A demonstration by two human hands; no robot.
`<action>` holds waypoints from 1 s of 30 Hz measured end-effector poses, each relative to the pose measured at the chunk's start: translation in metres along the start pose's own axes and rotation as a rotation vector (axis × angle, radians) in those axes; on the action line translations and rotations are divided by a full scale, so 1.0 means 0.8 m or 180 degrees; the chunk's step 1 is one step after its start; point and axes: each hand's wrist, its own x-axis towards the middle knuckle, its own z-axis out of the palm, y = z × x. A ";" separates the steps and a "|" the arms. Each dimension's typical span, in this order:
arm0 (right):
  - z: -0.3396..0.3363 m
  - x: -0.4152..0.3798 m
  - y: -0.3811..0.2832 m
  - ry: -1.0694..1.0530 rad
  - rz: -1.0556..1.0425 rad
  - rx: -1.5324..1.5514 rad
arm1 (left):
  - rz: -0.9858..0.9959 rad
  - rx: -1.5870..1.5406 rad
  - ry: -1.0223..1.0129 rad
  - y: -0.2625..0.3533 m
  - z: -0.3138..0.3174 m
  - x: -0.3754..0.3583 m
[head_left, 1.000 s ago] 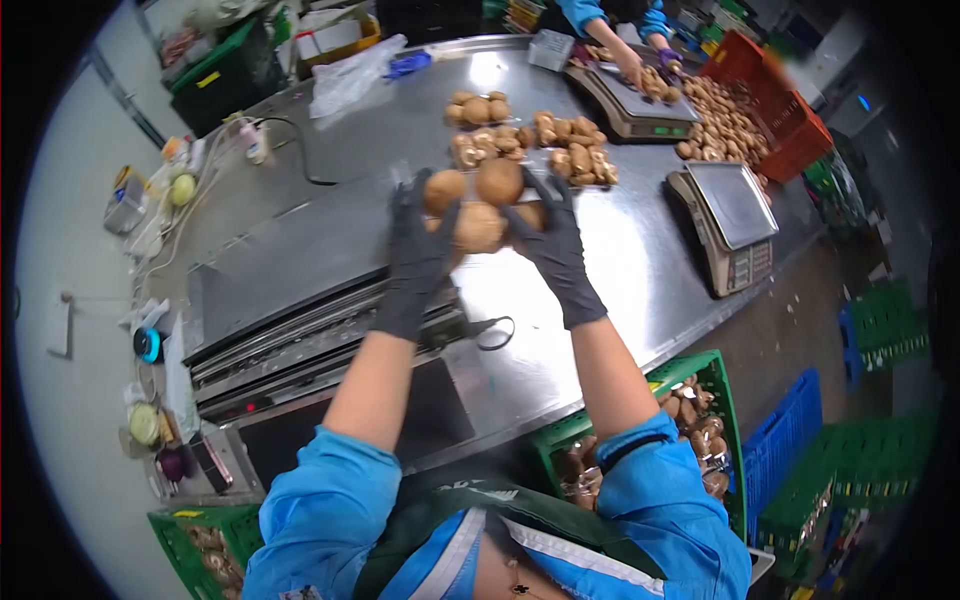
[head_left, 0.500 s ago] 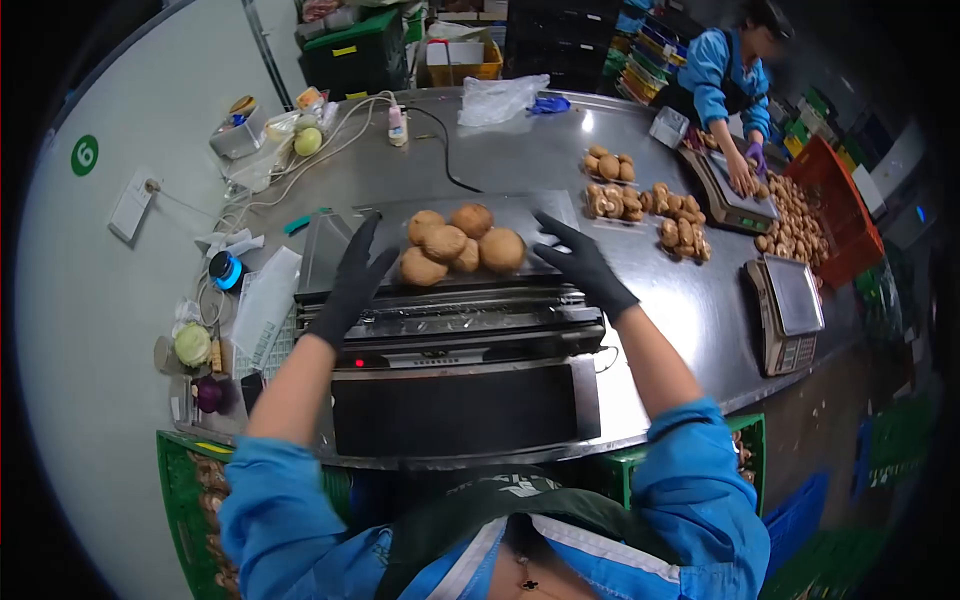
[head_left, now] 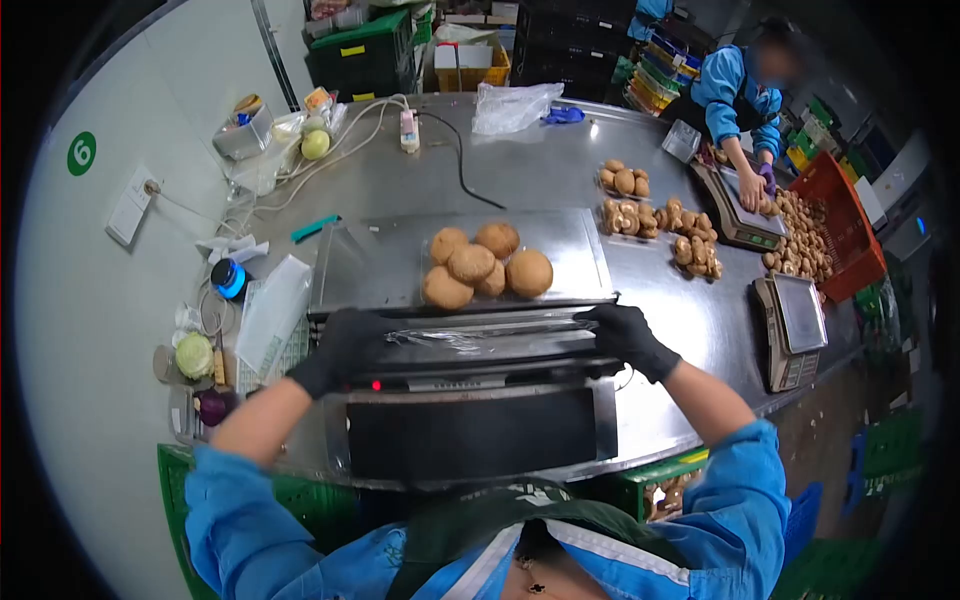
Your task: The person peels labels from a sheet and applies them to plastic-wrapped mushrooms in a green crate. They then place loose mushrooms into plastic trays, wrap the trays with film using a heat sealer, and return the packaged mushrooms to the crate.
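Observation:
My left hand (head_left: 346, 350), in a black glove and slightly blurred, is closed at the left end of the plastic film (head_left: 470, 342) on the wrapping machine (head_left: 470, 380). At the film's right end, my right hand (head_left: 628, 338), gloved in black too, has its fingers bent and pinched on the edge. The film lies between them, shiny and wrinkled. Just beyond, several large brown mushrooms (head_left: 471, 264) sit in a cluster on the machine's metal plate (head_left: 370, 265); a clear tray seems to be under them. A black pad (head_left: 475, 432) lies on the near side.
To the right are trays of mushrooms (head_left: 625, 180), a scale (head_left: 793, 325) and a red crate (head_left: 845, 225) beside loose mushrooms. A co-worker (head_left: 735, 95) handles mushrooms at another scale (head_left: 735, 205). Cables, a power strip (head_left: 409, 130) and a cabbage (head_left: 194, 355) are on the left.
Both hands have come back toward me from beside the mushrooms to the ends of the film. Their spread fingers have closed. The mushrooms remain on the plate.

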 end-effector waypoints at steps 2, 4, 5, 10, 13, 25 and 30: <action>-0.018 0.021 -0.059 0.0650 -0.0321 0.0552 | -0.1128 -0.1809 0.1567 -0.006 -0.004 0.015; -0.041 0.066 -0.100 0.1394 -0.0816 0.1133 | -0.1480 -0.3883 0.2387 -0.013 -0.062 0.070; -0.040 0.104 -0.132 0.1690 -0.1064 0.1296 | -0.1262 -0.3735 0.3187 -0.010 -0.082 0.118; 0.011 0.245 0.001 0.1055 -0.0977 -0.0240 | -0.1285 -0.1075 0.2254 -0.142 0.084 0.209; 0.029 0.217 0.019 0.0248 -0.1299 -0.1782 | -0.0508 -0.0452 0.1669 -0.113 0.096 0.190; 0.039 0.109 -0.019 -0.0522 0.0776 0.1120 | -0.2026 -0.3337 -0.0340 -0.023 0.023 0.084; 0.042 0.090 -0.015 -0.0029 -0.0376 -0.0974 | -0.0651 -0.1697 0.0866 -0.036 0.073 0.063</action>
